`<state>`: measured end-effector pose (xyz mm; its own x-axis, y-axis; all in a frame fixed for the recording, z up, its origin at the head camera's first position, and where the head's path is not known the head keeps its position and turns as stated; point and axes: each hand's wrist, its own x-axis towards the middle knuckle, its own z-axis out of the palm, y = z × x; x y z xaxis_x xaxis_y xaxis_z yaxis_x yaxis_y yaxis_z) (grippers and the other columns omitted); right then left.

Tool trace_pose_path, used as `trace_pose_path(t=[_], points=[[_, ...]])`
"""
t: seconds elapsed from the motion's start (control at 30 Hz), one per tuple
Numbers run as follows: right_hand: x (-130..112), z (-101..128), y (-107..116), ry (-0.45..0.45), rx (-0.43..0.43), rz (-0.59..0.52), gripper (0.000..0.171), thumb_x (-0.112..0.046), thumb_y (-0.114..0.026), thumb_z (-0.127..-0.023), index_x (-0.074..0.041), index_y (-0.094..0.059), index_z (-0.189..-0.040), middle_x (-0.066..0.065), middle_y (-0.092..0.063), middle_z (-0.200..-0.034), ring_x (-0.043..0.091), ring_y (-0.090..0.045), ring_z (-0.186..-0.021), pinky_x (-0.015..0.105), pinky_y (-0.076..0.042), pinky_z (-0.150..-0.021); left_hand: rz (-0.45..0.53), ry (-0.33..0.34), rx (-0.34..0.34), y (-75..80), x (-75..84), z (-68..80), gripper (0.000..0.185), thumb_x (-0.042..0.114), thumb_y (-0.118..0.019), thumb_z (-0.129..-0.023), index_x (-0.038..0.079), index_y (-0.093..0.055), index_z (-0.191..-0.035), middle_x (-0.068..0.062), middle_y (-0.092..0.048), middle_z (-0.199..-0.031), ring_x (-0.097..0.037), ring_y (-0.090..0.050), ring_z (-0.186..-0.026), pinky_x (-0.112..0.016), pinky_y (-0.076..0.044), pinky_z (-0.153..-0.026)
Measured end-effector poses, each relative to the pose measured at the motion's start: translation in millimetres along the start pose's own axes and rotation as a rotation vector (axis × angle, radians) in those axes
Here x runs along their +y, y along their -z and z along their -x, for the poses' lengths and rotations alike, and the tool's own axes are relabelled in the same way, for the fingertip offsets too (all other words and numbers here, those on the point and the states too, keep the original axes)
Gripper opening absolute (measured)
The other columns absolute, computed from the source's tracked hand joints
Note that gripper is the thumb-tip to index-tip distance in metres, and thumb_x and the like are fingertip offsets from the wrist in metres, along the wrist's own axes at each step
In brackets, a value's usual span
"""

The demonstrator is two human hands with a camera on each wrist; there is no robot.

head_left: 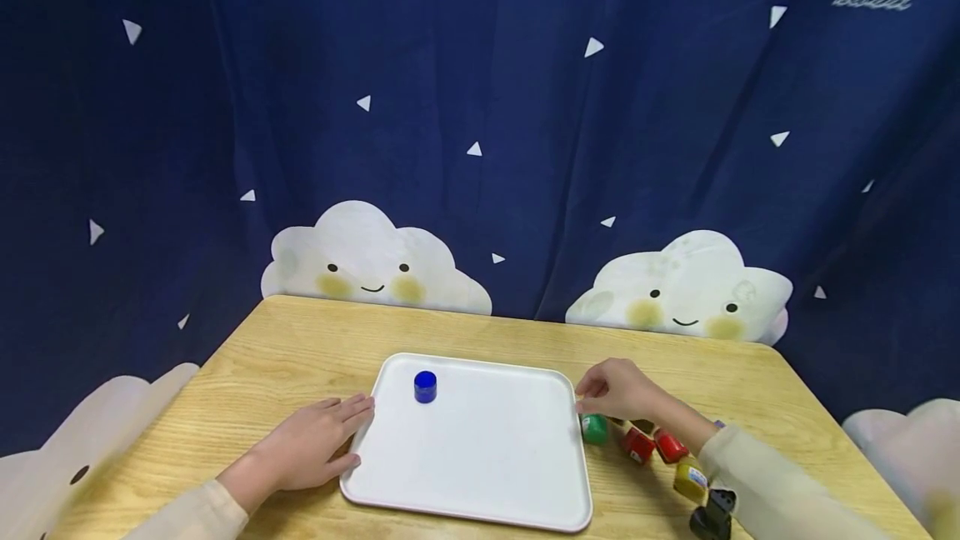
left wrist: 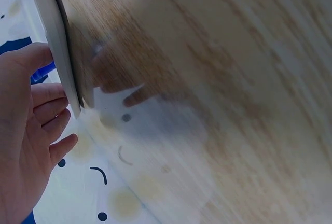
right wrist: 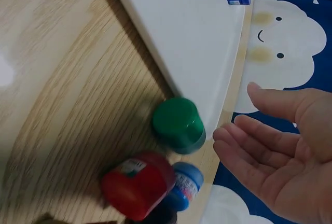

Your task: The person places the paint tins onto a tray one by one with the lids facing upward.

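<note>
We note the left hand (head_left: 318, 440) resting flat, fingers spread, against the white tray's (head_left: 480, 473) left rim on the table (head_left: 300, 340), while the right hand (head_left: 618, 390) hovers relaxed, holding nothing, above the green jar (head_left: 594, 428).

This looks like a staged recording corner, not a lived-in room. A dark blue curtain (head_left: 525, 148) printed with white triangles and smiling clouds (head_left: 375, 261) hangs in folds right behind the wooden counter (head_left: 300, 340) and closes off everything beyond it. On the counter lies a plain white tray (head_left: 487, 457), and just right of the tray stands a cluster of small paint pots (head_left: 645, 440).
</note>
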<state>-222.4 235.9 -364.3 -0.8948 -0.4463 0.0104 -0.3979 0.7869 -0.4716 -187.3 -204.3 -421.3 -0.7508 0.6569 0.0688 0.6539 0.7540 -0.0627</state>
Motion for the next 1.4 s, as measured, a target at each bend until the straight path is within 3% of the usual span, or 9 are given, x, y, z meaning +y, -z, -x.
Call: trace_pose_path(t=[0.33, 0.6, 0.83, 1.13, 1.4], points=[[10, 14, -1, -0.115, -0.003, 0.025, 0.017, -0.02, -0.078, -0.078, -0.005, -0.071, -0.083, -0.002, -0.066, -0.073, 0.007, -0.054, -0.066, 0.018, -0.047, -0.056, 0.003, 0.011, -0.009, -1.2, -0.6, 0.5, 0.062, 0.039, -0.063, -0.088, 0.001, -0.052, -0.136, -0.013, -0.055, -0.141, -0.027, -0.052, -0.13, -0.046, -0.046, -0.105], [16, 12, -13, -0.096, 0.016, 0.049, 0.019, -0.017, -0.08, -0.076, -0.002, -0.07, -0.084, 0.001, -0.068, -0.077, 0.008, -0.058, -0.069, 0.019, -0.05, -0.058, -0.007, 0.01, 0.002, -3.8, -1.4, 1.3, 0.062, 0.039, -0.063, -0.088, 0.002, -0.053, -0.136, -0.012, -0.055, -0.141, -0.026, -0.053, -0.13, -0.045, -0.047, -0.105], [13, 10, -21, -0.093, -0.017, 0.032, 0.022, -0.016, -0.08, -0.075, 0.0, -0.071, -0.086, 0.003, -0.069, -0.078, 0.008, -0.061, -0.068, 0.02, -0.052, -0.059, 0.014, 0.008, -0.007, -1.6, 0.2, 1.1, 0.062, 0.039, -0.062, -0.089, 0.001, -0.052, -0.137, -0.013, -0.055, -0.141, -0.026, -0.053, -0.131, -0.045, -0.047, -0.105], [9, 7, -22, -0.137, -0.039, 0.044, 0.023, -0.015, -0.082, -0.073, -0.001, -0.07, -0.086, 0.003, -0.068, -0.077, 0.008, -0.058, -0.068, 0.022, -0.051, -0.06, -0.007, -0.005, 0.016, -3.1, -1.6, 0.1, 0.062, 0.04, -0.063, -0.088, 0.002, -0.053, -0.136, -0.012, -0.056, -0.14, -0.026, -0.054, -0.129, -0.046, -0.047, -0.104], [10, 7, -23, -0.147, -0.064, 0.069, 0.025, -0.016, -0.083, -0.072, -0.001, -0.071, -0.088, 0.001, -0.066, -0.079, 0.008, -0.055, -0.071, 0.022, -0.05, -0.06, 0.011, 0.0, -0.007, -0.1, -0.8, 0.2, 0.062, 0.04, -0.062, -0.089, 0.002, -0.052, -0.136, -0.013, -0.055, -0.141, -0.026, -0.053, -0.13, -0.046, -0.047, -0.104]])
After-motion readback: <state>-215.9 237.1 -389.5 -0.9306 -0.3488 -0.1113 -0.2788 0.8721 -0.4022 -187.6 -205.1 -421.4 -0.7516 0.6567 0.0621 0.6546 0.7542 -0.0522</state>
